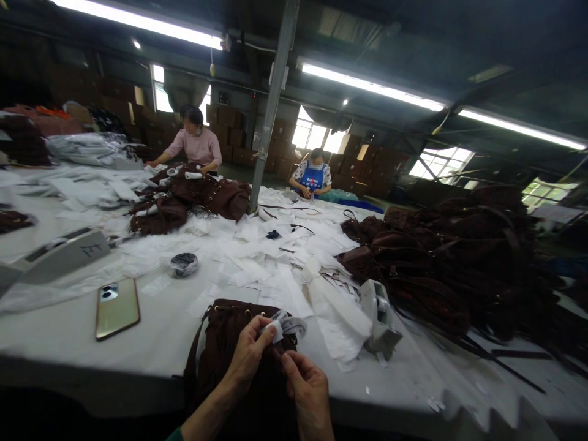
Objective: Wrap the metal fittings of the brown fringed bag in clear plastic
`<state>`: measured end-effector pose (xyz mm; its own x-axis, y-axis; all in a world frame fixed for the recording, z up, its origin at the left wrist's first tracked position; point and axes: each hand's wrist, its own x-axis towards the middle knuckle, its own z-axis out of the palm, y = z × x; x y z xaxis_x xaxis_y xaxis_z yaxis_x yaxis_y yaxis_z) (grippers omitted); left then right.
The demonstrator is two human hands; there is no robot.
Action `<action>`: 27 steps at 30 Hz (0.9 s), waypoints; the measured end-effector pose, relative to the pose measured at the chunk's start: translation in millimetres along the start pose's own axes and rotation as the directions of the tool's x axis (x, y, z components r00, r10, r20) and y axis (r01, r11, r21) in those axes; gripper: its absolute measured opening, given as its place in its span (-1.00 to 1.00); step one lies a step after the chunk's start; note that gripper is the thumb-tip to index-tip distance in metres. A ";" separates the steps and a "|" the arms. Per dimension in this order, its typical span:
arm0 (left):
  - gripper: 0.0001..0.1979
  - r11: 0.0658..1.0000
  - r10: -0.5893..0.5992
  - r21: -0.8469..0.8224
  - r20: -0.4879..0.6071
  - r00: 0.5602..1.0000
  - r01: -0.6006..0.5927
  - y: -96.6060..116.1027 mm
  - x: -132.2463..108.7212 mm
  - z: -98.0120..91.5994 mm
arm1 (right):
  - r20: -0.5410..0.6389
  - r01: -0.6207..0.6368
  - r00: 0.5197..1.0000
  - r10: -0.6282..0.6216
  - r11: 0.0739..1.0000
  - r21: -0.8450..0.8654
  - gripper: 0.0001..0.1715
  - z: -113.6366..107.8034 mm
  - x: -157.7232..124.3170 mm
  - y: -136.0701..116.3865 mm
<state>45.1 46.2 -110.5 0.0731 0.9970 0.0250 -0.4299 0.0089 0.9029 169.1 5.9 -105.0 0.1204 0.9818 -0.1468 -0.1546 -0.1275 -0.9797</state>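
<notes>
A dark brown bag [223, 331] with gold eyelets and a strap at its left side rests at the table's front edge. Over its top, my left hand [249, 350] pinches a piece of white wrapping [290, 324], part of it greyish and see-through, curling out to the right. Just below and to the right, my right hand [307, 384] is closed, thumb against forefinger, on what looks like a thin dark brown strap of the bag. The exact end of that strap is hard to make out in the dark.
A phone [117, 309] and a round black wrapped item [184, 264] lie to the left. Tape dispensers stand at left [68, 251] and right [380, 318]. Loose white paper [257, 269] and piled brown bags [436, 263] cover much of the table. Two people work beyond, near a metal post [273, 104].
</notes>
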 end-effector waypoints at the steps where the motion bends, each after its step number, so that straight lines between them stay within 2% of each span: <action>1: -0.66 1.000 -0.003 0.004 -0.002 1.000 0.003 -1.1 0.5 0.0 | 0.010 0.003 1.000 -0.003 1.000 -0.010 -0.52 0.2 -0.2 -0.2; 6: -0.63 1.000 -0.028 0.010 -0.028 0.999 0.028 -5.9 0.9 1.5 | 0.057 0.023 0.998 -0.019 0.997 -0.070 -0.51 -1.1 1.5 4.4; 9: -0.63 0.996 -0.065 -0.067 -0.050 0.997 0.062 -7.3 0.4 4.6 | 0.061 0.089 0.995 -0.080 0.985 -0.147 -0.53 -1.8 5.4 6.8; 13: -0.63 0.975 -0.144 -0.175 -0.023 0.989 0.138 -7.0 0.6 8.5 | 0.075 0.197 0.980 -0.184 0.953 -0.229 -0.57 0.4 13.0 4.2; 17: -0.63 0.961 -0.198 -0.189 0.038 0.979 0.202 -3.0 1.7 7.1 | 0.056 0.228 0.974 -0.221 0.930 -0.290 -0.56 5.2 21.4 2.6; 21: -0.62 0.958 -0.218 -0.175 0.070 0.974 0.227 0.9 2.6 3.1 | 0.034 0.199 0.980 -0.197 0.947 -0.251 -0.55 9.1 29.9 9.5; 24: -0.61 0.960 -0.226 -0.157 0.060 0.972 0.233 -0.1 2.2 1.8 | 0.027 0.134 0.991 -0.131 0.974 -0.181 -0.54 9.5 34.2 17.0; 27: -0.62 0.963 -0.231 -0.133 0.042 0.972 0.235 -3.7 1.2 2.1 | -0.009 0.066 0.998 -0.069 0.980 -0.189 -0.57 9.4 34.2 19.8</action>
<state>48.6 47.2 -112.9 0.2083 0.9638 -0.1664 -0.5161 0.2529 0.8184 160.9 38.4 -128.1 0.1401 0.9869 -0.0797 0.0417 -0.0863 -0.9954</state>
